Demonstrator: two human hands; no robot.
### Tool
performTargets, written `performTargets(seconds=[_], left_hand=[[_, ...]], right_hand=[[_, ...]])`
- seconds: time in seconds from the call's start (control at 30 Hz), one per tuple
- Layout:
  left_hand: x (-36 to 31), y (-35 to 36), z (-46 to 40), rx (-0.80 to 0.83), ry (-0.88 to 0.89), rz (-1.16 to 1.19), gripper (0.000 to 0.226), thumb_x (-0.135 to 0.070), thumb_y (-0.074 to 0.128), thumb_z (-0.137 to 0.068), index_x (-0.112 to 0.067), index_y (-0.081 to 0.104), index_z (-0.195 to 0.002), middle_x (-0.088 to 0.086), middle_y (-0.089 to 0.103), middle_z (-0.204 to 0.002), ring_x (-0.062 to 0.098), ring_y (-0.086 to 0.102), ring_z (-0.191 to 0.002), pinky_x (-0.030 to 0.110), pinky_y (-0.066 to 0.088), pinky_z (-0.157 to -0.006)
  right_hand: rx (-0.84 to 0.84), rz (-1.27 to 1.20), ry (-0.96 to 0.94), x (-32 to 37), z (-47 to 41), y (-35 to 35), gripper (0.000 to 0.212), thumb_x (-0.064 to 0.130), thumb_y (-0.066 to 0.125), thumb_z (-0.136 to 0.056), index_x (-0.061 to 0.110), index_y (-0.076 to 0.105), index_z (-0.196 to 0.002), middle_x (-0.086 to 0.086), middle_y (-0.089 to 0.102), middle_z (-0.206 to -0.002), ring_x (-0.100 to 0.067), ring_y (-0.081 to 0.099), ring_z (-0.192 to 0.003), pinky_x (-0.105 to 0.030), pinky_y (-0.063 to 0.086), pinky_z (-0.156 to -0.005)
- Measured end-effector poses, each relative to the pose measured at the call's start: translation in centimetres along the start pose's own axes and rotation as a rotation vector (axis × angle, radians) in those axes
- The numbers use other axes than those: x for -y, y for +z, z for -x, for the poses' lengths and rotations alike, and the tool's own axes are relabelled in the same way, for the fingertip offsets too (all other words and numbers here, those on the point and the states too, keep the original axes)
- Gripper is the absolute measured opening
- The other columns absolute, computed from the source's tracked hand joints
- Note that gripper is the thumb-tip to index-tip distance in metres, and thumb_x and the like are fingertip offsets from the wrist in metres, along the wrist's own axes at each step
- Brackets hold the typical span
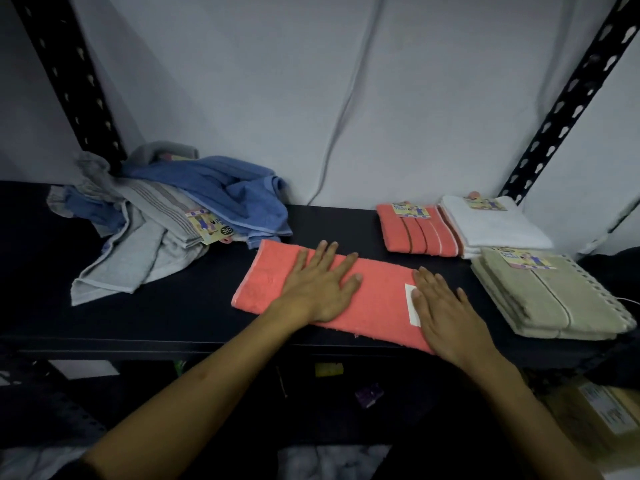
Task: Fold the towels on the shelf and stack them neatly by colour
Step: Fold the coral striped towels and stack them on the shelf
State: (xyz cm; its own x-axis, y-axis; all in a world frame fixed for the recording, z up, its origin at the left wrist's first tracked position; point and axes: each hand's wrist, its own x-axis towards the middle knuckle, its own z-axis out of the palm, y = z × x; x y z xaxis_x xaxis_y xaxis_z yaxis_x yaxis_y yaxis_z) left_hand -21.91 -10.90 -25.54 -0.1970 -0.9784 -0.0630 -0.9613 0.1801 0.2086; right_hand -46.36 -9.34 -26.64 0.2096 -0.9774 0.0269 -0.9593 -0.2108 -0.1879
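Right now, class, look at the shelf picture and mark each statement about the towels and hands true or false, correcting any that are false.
1. Both hands lie flat on the coral towel. True: the left hand and the right hand press on it with straight fingers.
2. The folded white towel sits at the left end of the shelf. False: it is at the right, beside the folded coral stack.
3. The blue towel is neatly folded. False: it lies crumpled in a heap with the grey towel.
4. The beige stack lies nearer the front edge than the white towel. True.
5. A white label shows on the coral towel under the hands. True.
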Motion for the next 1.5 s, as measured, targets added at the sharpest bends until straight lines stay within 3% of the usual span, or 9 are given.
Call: performTargets(seconds=[0.27,0.37,0.47,0.67,0.83,1.07,1.2,1.33,1.5], left_hand=[[8.9,-2.5,2.4,0.010,-0.139,-0.058,0.074,-0.073,0.008,-0.097,-0.038,0.002,-0.161,-0.002,-0.006,-0.170,0.012,-0.012,-0.155,0.051,-0.011,-0.124],[7.3,-2.6,2.3,-0.117,-0.172,-0.140,0.072,-0.064,0.014,-0.102,-0.026,0.013,-0.162,0.006,0.005,-0.170,0.019,-0.004,-0.157,0.052,-0.006,-0.125],[1.9,-1.7,1.6,-0.207,-0.046,-0.059,0.069,-0.059,0.019,-0.104,-0.021,0.019,-0.161,0.005,0.009,-0.170,0.021,0.001,-0.157,0.051,-0.001,-0.126],[1.4,-0.3,-0.1,-0.026,0.021,-0.019,0.068,-0.066,0.010,-0.101,-0.036,0.006,-0.161,0.002,-0.003,-0.170,0.017,-0.009,-0.156,0.049,-0.008,-0.125],[8.4,-2.2,3.0,0.005,-0.025,-0.048,0.075,-0.074,0.006,-0.095,-0.038,0.004,-0.161,-0.004,0.001,-0.170,0.012,-0.004,-0.156,0.039,-0.008,-0.125],[11.8,-2.3,8.9,-0.017,-0.180,-0.062,0.079,-0.074,0.005,-0.091,-0.038,-0.001,-0.161,-0.008,0.003,-0.170,0.008,0.000,-0.155,0.038,-0.010,-0.124],[11.3,-1.7,10.1,-0.093,-0.266,-0.027,0.084,-0.078,0.002,-0.090,-0.034,0.000,-0.161,-0.004,0.005,-0.170,0.015,0.006,-0.155,0.042,0.000,-0.126],[10.4,-1.5,11.6,-0.186,-0.300,-0.035,0.084,-0.074,0.000,-0.084,-0.036,0.017,-0.158,0.002,0.030,-0.157,0.024,0.029,-0.139,0.044,0.026,-0.112],[8.8,-1.4,11.9,-0.224,-0.127,0.218,0.051,-0.050,0.039,-0.104,-0.031,0.043,-0.151,-0.004,0.043,-0.116,0.019,0.044,-0.110,0.040,0.040,-0.101]], right_hand=[[-0.014,0.062,-0.064,-1.1,-0.5,-0.3,0.075,0.059,-0.006,-0.094,0.028,0.011,-0.160,0.015,0.007,-0.166,-0.011,-0.008,-0.154,-0.040,-0.001,-0.124],[-0.045,0.105,-0.030,-0.3,-1.2,-0.8,0.061,0.043,0.010,-0.105,0.017,0.017,-0.160,0.003,0.016,-0.167,-0.019,-0.006,-0.155,-0.043,0.000,-0.124],[-0.160,-0.135,-0.024,3.7,-1.2,-0.4,0.053,0.026,0.031,-0.107,0.008,0.026,-0.157,-0.010,0.027,-0.163,-0.026,0.009,-0.154,-0.043,0.009,-0.124],[-0.062,-0.062,-0.034,5.2,-0.7,1.2,0.061,0.048,0.019,-0.106,0.020,0.014,-0.160,0.005,0.008,-0.168,-0.011,0.001,-0.154,-0.034,0.001,-0.124],[0.036,-0.016,-0.231,5.4,-0.7,0.7,0.071,0.062,0.008,-0.099,0.027,0.003,-0.161,0.014,-0.007,-0.165,-0.001,-0.010,-0.151,-0.028,-0.007,-0.124],[0.134,-0.038,-0.492,6.6,-5.7,0.0,0.069,0.064,0.017,-0.099,0.031,0.009,-0.160,0.015,0.002,-0.166,0.003,-0.005,-0.151,-0.026,-0.005,-0.124],[0.134,0.050,-0.565,7.5,-10.2,-0.2,0.075,0.071,0.009,-0.096,0.033,0.013,-0.160,0.009,0.005,-0.167,-0.003,-0.004,-0.152,-0.036,0.002,-0.126],[0.059,0.197,-0.566,7.6,-14.3,-0.5,0.096,0.084,-0.008,-0.081,0.033,0.011,-0.160,0.002,0.005,-0.168,-0.011,-0.008,-0.153,-0.036,-0.005,-0.124],[-0.210,0.250,-0.445,7.9,-16.1,-1.8,0.078,0.062,0.038,-0.097,0.018,0.021,-0.159,-0.010,0.023,-0.165,-0.026,0.009,-0.155,-0.046,0.003,-0.124]])
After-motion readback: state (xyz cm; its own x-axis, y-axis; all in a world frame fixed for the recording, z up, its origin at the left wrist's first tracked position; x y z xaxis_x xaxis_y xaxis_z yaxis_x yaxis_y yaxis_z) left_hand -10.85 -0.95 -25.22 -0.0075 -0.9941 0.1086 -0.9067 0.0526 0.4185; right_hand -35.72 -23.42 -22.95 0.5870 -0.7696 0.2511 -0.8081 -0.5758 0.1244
